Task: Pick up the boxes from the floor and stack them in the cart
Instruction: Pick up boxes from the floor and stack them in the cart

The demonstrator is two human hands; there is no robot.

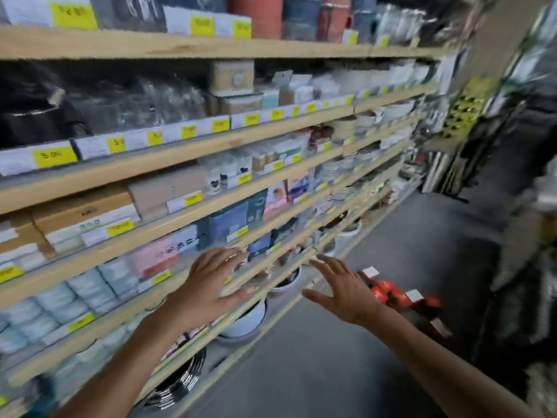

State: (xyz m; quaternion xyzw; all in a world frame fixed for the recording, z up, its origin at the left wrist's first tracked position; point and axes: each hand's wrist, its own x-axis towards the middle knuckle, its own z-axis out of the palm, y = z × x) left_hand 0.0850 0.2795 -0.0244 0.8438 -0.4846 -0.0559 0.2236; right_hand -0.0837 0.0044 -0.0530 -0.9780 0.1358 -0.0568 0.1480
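Shop aisle, seen from the head camera, the whole picture smeared by motion. Left hand (211, 282): raised in front of the shelving, palm down, fingers straight and spread wide, holding nothing. Right hand (343, 292): raised just to the right of the left hand and apart from it, fingers likewise spread wide, thumb out to the left, holding nothing. Both forearms are bare and reach in from the near edge. Boxes (401, 295): a small cluster of red and white boxes lying on the grey floor (316, 357), just beyond the right hand and partly hidden behind it and its wrist; their number cannot be told through the blur. Shelving (193, 164): long wooden boards filling the left and centre, running away toward the far right, each edge lined with white and yellow price tags (54, 156). Stock on the boards: brown cartons (81, 218) at mid-left, pale blue and pink packs lower down, white bowls (247, 318) on the lowest levels near the left hand, striped plates farther along. A dark, blurred display stands on the right side of the aisle.
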